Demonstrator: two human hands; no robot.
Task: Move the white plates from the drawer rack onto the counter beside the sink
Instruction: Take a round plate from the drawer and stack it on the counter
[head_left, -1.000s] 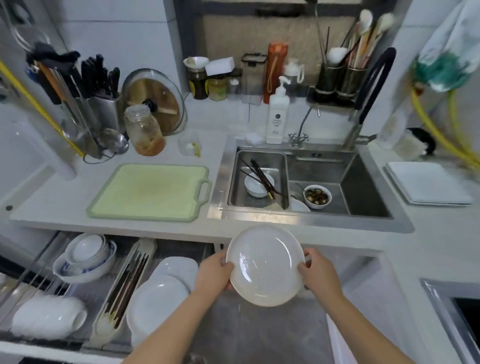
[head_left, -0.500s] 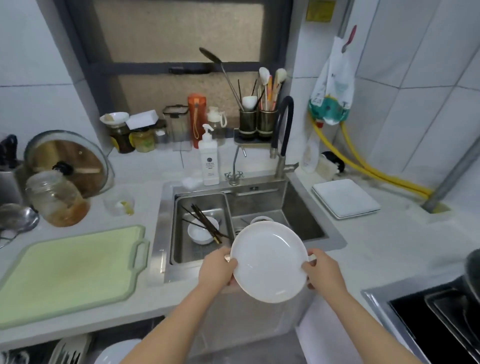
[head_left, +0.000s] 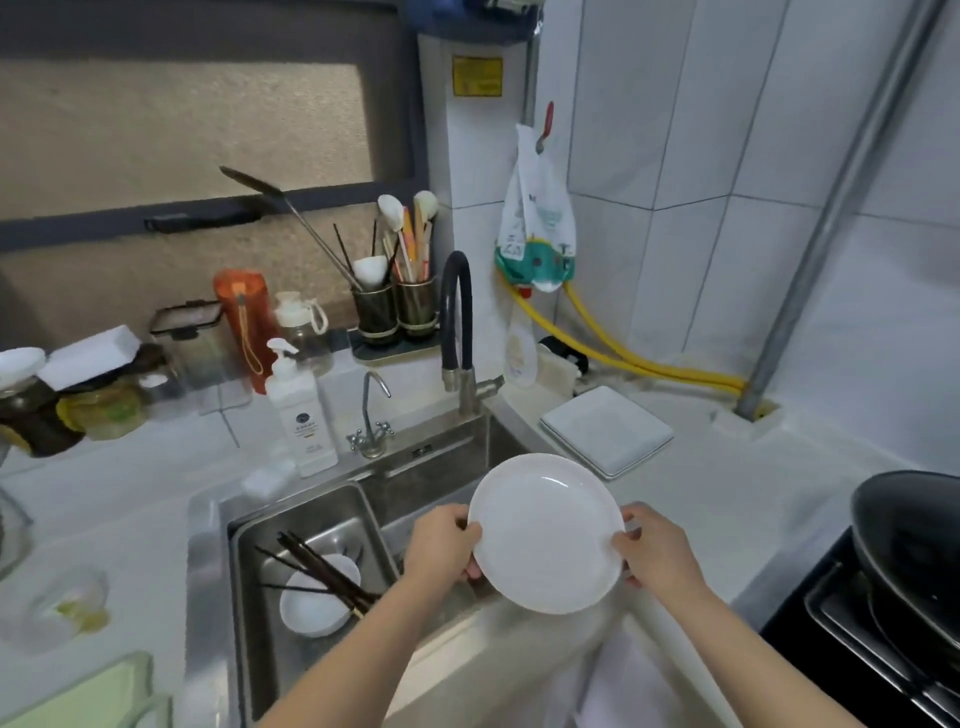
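1. We see a pale, matte stone-like surface (head_left: 753, 499) wrapping round the corner under glossy white wall tiles.
2. Sunk into it is a brushed stainless-steel double sink (head_left: 322, 509), boxy, with squared walls.
3. At far right sits a dark, rounded wok (head_left: 914, 545) on a black stove.
4. We hold a round white plate (head_left: 545, 532), smooth and glazed with a raised rim, tilted toward us, in the air over the sink's right front corner and the edge of the surface.
5. Behind it, on the surface right of the sink, lies a short stack of square white plates (head_left: 607, 430) with rounded corners.
6. Our left hand (head_left: 441, 545) grips the plate's left rim, fingers curled beneath it.
7. Our right hand (head_left: 657, 553) pinches the right rim, thumb on top.
8. In the left basin rests a small white bowl (head_left: 317, 608) crossed by dark, slender chopsticks (head_left: 317, 566).
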